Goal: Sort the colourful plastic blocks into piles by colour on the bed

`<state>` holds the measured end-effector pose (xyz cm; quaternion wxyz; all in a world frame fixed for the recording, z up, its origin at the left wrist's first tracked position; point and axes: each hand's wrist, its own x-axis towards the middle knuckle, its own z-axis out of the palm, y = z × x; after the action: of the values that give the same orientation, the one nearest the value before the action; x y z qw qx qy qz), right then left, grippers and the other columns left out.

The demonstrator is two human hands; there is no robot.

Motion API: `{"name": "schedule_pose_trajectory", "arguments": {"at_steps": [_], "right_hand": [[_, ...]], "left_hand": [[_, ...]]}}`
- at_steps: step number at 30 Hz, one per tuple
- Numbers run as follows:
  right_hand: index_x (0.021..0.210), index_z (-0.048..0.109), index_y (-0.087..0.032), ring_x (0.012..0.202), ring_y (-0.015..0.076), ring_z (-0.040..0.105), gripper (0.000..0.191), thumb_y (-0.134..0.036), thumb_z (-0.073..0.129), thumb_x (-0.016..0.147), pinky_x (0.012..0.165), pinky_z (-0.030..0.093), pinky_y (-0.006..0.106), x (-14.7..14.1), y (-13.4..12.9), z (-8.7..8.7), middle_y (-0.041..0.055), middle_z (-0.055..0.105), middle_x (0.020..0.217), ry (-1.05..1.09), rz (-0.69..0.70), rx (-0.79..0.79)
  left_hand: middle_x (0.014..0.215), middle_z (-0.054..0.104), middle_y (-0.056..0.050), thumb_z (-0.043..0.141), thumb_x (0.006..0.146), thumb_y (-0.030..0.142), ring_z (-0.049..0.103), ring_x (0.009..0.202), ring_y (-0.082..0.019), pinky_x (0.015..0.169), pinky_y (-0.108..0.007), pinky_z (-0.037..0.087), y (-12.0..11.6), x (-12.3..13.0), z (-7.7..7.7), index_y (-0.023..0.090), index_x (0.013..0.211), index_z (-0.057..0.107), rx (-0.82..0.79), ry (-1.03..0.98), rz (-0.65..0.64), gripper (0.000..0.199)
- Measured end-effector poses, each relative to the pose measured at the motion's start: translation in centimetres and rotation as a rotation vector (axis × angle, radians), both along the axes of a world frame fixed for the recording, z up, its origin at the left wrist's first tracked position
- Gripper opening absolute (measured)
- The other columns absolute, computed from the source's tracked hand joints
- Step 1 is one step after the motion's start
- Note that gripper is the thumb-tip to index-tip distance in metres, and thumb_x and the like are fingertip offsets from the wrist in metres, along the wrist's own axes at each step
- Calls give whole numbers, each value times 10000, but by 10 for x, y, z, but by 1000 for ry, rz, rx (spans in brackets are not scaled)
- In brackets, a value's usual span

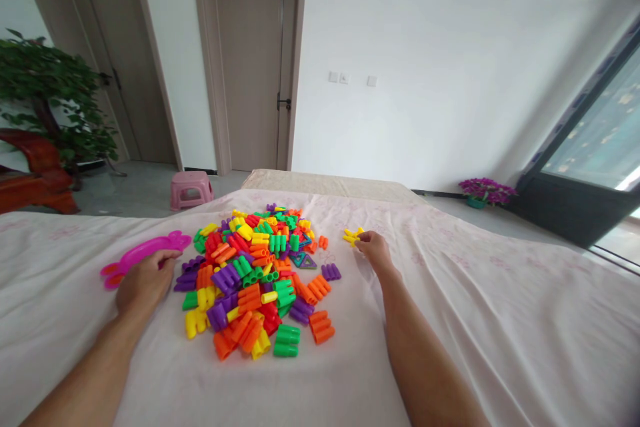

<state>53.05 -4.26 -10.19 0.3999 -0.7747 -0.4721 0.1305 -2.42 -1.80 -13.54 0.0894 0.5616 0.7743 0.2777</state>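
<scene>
A heap of plastic tube-shaped building blocks (pixel 250 267) in red, orange, yellow, green and purple lies on the cloth-covered surface between my hands. To its right, my right hand (pixel 376 250) pinches a yellow plastic block (pixel 352 235) by its near end, at or just above the cloth; I cannot tell if it is one piece or more joined. At the heap's left side, my left hand (pixel 147 283) has curled fingers and partly covers a magenta plastic tray (pixel 145 250) with rounded ends. Whatever those fingers hold, if anything, is hidden.
A pale patterned cloth (pixel 475 307) spreads wide around the heap, with some wrinkles. Dark triangular pieces (pixel 306 261) lie at the heap's right edge. Beyond the table stand a pink stool (pixel 191 190), a leafy plant (pixel 50 93) and a pot of purple flowers (pixel 486 191).
</scene>
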Motion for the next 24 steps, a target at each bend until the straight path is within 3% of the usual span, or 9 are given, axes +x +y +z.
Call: {"name": "schedule_pose_trajectory", "arguments": {"at_steps": [4, 9, 15, 17, 19, 24], "right_hand": [[1109, 763, -188, 974, 229, 722, 357, -186, 674, 763, 789, 502, 296, 5, -2, -10, 80, 788, 1066, -85, -144, 4], [1092, 746, -204, 979, 240, 726, 291, -232, 694, 807, 753, 483, 297, 0, -2, -14, 72, 800, 1051, -72, -75, -23], [1122, 733, -223, 1006, 254, 723, 259, -270, 616, 895, 780, 489, 326, -9, -2, -10, 88, 793, 1114, -129, -187, 11], [1045, 736, -227, 935, 229, 719, 204, -265, 624, 878, 787, 500, 316, -20, 0, -7, 71, 794, 1056, -91, -87, 84], [936, 729, -216, 827, 203, 698, 132, -274, 655, 844, 755, 507, 303, -37, 4, -5, 52, 781, 946, 16, 117, 127], [860, 759, -185, 723, 167, 643, 199, -354, 793, 759, 660, 481, 266, -94, 1, 11, 18, 730, 792, 270, 719, -19]], "left_hand": [[1267, 778, -106, 480, 1012, 392, 702, 1030, -328, 798, -401, 512, -1, 0, 2, 227, 1277, 765, -7, 3, -15, 423], [1268, 784, -114, 486, 994, 395, 709, 1051, -341, 782, -406, 516, -1, 2, 4, 237, 1266, 780, -5, 2, 3, 431], [1260, 793, -103, 484, 973, 410, 719, 1080, -337, 803, -402, 533, 0, 2, 3, 260, 1250, 789, -5, -6, 11, 438], [1269, 791, -93, 483, 969, 415, 716, 1096, -337, 811, -398, 535, 0, 2, 3, 266, 1240, 791, 4, -4, 10, 437], [1270, 792, -89, 493, 960, 416, 715, 1093, -337, 808, -395, 537, 0, 3, 2, 269, 1229, 796, 13, -2, 8, 430], [1279, 789, -90, 478, 967, 435, 714, 1106, -338, 812, -393, 531, -2, 5, 3, 266, 1238, 791, 9, -12, 8, 447]]}}
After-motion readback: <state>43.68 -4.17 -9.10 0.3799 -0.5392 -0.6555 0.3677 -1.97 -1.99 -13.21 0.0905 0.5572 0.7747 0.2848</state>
